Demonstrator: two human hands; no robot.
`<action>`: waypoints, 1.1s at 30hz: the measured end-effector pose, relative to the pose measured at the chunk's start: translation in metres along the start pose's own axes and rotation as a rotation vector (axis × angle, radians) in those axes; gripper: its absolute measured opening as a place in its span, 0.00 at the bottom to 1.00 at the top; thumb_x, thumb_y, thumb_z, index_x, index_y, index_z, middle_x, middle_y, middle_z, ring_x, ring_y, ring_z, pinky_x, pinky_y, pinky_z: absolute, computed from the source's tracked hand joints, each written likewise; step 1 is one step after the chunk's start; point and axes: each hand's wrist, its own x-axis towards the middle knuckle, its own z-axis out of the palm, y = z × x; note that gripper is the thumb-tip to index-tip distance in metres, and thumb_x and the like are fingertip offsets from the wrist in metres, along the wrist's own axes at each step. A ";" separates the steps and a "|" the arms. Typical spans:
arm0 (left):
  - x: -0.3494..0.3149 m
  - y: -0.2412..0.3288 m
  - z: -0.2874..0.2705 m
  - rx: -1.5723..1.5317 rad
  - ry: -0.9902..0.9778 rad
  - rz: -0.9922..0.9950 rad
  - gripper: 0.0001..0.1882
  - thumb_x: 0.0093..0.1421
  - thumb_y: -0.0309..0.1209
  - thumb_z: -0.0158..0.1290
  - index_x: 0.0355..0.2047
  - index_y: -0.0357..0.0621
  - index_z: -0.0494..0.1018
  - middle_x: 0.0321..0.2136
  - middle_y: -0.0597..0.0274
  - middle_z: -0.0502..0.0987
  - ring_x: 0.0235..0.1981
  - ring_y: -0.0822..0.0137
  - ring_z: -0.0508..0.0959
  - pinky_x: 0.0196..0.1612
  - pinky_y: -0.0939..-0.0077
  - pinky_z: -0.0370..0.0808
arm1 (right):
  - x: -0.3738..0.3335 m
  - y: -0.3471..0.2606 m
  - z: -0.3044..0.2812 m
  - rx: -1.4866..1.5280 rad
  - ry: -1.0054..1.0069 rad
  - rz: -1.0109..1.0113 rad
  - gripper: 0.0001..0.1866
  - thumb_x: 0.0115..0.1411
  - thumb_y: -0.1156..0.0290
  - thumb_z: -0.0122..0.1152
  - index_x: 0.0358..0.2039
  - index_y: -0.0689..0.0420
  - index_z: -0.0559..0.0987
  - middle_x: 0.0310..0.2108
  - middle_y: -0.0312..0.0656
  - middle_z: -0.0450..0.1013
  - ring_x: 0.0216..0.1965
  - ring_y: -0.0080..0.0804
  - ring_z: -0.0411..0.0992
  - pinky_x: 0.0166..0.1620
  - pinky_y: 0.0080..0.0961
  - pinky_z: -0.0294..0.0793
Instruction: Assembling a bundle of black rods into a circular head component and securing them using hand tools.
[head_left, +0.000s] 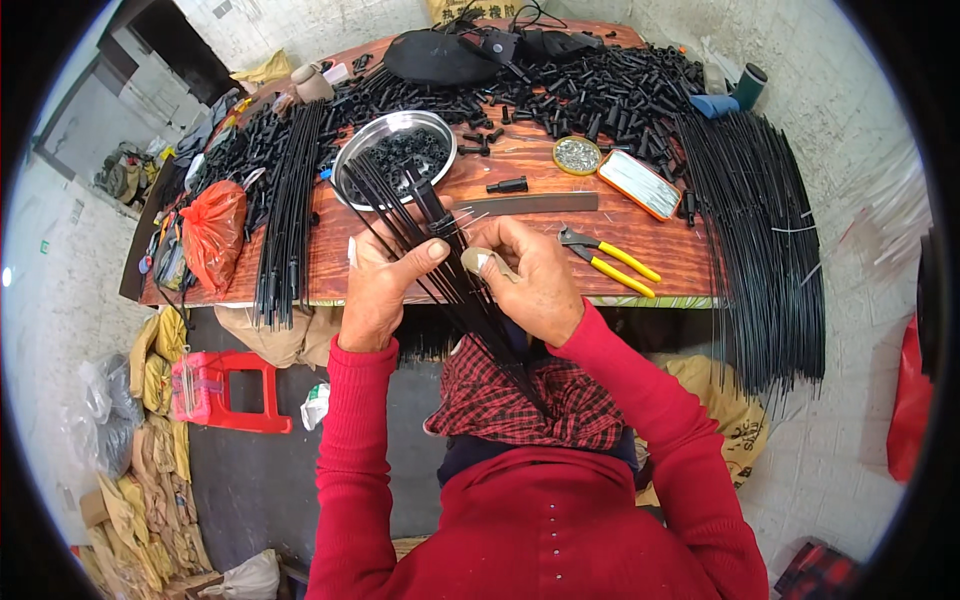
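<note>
A: Hands?
B: Left hand (376, 288) clasps a bundle of long, thin black rods (483, 328); right hand (535, 283) curls fingers at it, can't tell pinching what.
A: Bundle where?
B: Between both, aslant, top ends over reddish-brown wooden desk (655, 238). Yellow-handled metal pliers (629, 260) lie right.

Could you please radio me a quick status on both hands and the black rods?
Left hand gripping bundle of thin black rods. Right hand at bundle's right side, grip unclear. Yellow-handled metal pliers right of right hand, not blocking.
</note>
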 end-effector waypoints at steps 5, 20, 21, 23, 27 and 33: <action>0.001 -0.004 -0.010 0.019 -0.052 -0.039 0.27 0.55 0.23 0.63 0.55 0.30 0.71 0.46 0.48 0.80 0.46 0.62 0.82 0.55 0.68 0.75 | -0.003 -0.014 0.008 -0.310 0.145 -0.109 0.05 0.57 0.80 0.61 0.35 0.62 0.75 0.30 0.46 0.78 0.34 0.38 0.80 0.37 0.32 0.75; -0.010 0.011 0.009 0.060 -0.003 -0.025 0.23 0.55 0.21 0.64 0.52 0.34 0.76 0.40 0.61 0.82 0.38 0.74 0.80 0.45 0.78 0.77 | -0.004 -0.016 0.011 -0.290 0.179 -0.120 0.09 0.52 0.80 0.63 0.33 0.59 0.74 0.29 0.47 0.77 0.34 0.50 0.78 0.35 0.39 0.73; -0.010 0.010 0.011 0.073 0.037 -0.018 0.23 0.54 0.21 0.65 0.51 0.34 0.76 0.38 0.62 0.82 0.37 0.74 0.80 0.44 0.79 0.77 | -0.004 -0.017 0.012 -0.301 0.177 -0.122 0.09 0.52 0.80 0.64 0.33 0.59 0.74 0.29 0.47 0.77 0.34 0.50 0.78 0.35 0.39 0.73; -0.011 0.010 0.013 0.088 0.076 -0.012 0.22 0.54 0.21 0.66 0.50 0.34 0.77 0.37 0.63 0.82 0.36 0.75 0.80 0.42 0.80 0.77 | -0.005 -0.019 0.013 -0.309 0.175 -0.122 0.09 0.52 0.80 0.64 0.33 0.59 0.74 0.29 0.48 0.77 0.35 0.50 0.78 0.36 0.39 0.73; -0.012 0.015 0.017 0.158 0.098 0.004 0.21 0.53 0.20 0.66 0.49 0.34 0.78 0.36 0.63 0.82 0.35 0.75 0.80 0.41 0.79 0.78 | -0.007 -0.020 0.012 -0.293 0.153 -0.119 0.08 0.52 0.80 0.64 0.33 0.59 0.75 0.29 0.48 0.77 0.34 0.50 0.78 0.35 0.39 0.73; -0.008 0.010 0.009 0.118 0.048 -0.015 0.25 0.51 0.19 0.65 0.51 0.31 0.75 0.41 0.52 0.83 0.40 0.67 0.83 0.47 0.74 0.79 | -0.017 -0.021 0.013 -0.293 0.242 -0.270 0.09 0.52 0.80 0.64 0.34 0.58 0.77 0.30 0.47 0.76 0.33 0.50 0.77 0.33 0.38 0.73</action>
